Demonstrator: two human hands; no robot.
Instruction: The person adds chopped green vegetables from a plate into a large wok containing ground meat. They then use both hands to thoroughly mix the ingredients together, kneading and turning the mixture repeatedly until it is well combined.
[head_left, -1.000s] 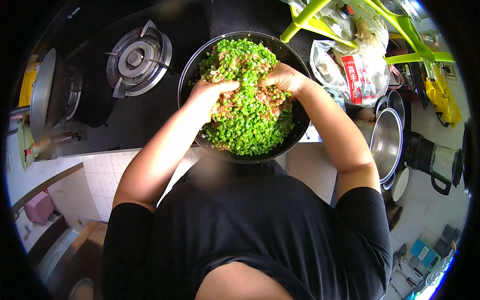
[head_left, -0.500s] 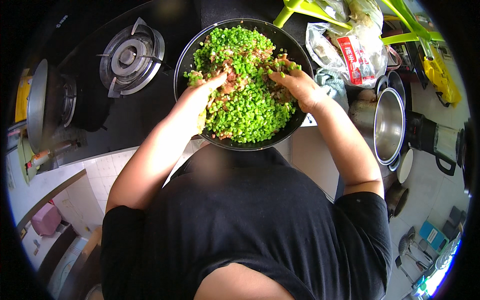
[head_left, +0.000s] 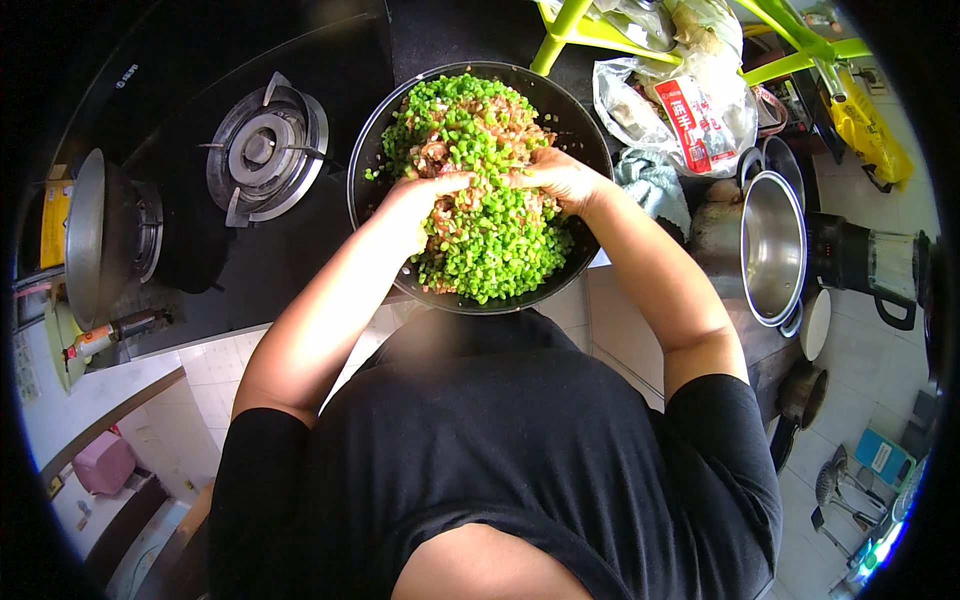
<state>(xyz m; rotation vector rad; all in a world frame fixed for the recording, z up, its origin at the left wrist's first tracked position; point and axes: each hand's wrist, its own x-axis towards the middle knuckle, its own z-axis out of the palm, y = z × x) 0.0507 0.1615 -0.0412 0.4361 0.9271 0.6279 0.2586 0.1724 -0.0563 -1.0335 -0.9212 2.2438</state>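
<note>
A wide black pan [head_left: 585, 130] holds a heap of chopped scallions [head_left: 495, 260] mixed with minced meat [head_left: 510, 112]. Into the heap from the left goes my left hand [head_left: 420, 198], its thumb lying across the top and its other fingers buried. Opposite it, my right hand [head_left: 568, 180] grips the mixture from the right, with its fingertips sunk in the food. Only a small gap parts the two thumbs near the middle of the heap. Scallion bits cover most of the surface, and pinkish meat shows through around my hands.
Left of the pan is a gas burner [head_left: 260, 148] on a black cooktop; a wok [head_left: 88, 240] stands farther left. To the right are a plastic bag [head_left: 640, 105], a bluish cloth [head_left: 650, 185], a steel pot [head_left: 775, 250] and a blender [head_left: 890, 265]. Green stool legs [head_left: 570, 25] reach in behind.
My hands have come closer together, pushing the mixture inward into a narrower mound. More meat shows among the scallions. The whole view has shifted slightly.
</note>
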